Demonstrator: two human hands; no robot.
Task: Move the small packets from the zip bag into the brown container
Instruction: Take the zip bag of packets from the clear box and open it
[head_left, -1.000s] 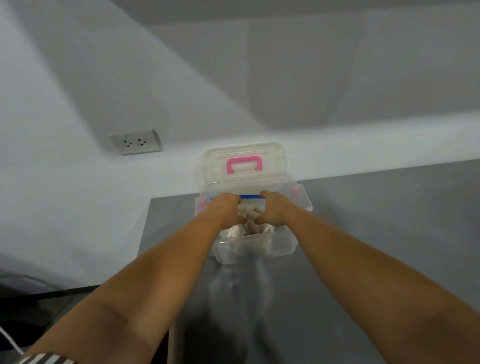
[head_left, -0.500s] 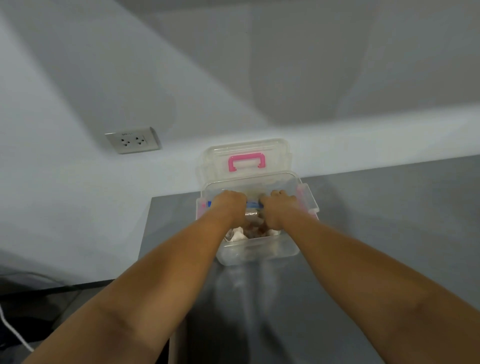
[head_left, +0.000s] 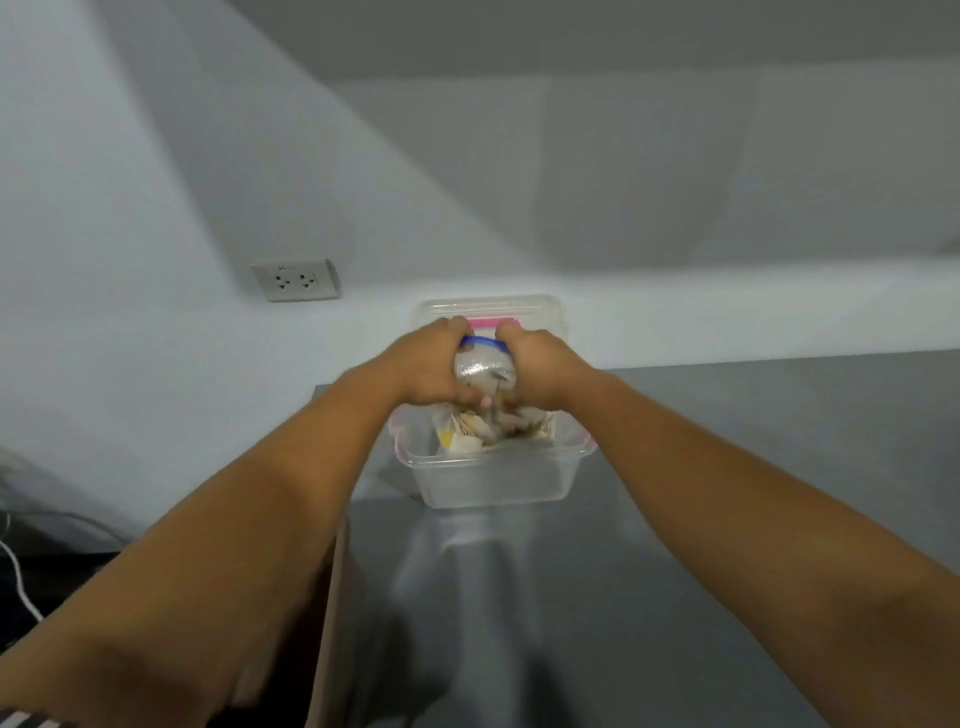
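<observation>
Raised from the clear box (head_left: 493, 480) since 0.5 s earlier, the zip bag (head_left: 485, 370) was gripped by the left hand (head_left: 431, 364) and right hand (head_left: 537, 364). Retrieval was judged the current step; unzipping was required next.

Both your arms are uncovered here: the left forearm (head_left: 260, 519) and right forearm (head_left: 727, 493) are bare right down to the left hand (head_left: 431, 364) and right hand (head_left: 540, 364). In the bottom-left corner there's a sliver of your sleeve (head_left: 23, 721), striped dark and white, its edge just peeking in.
</observation>
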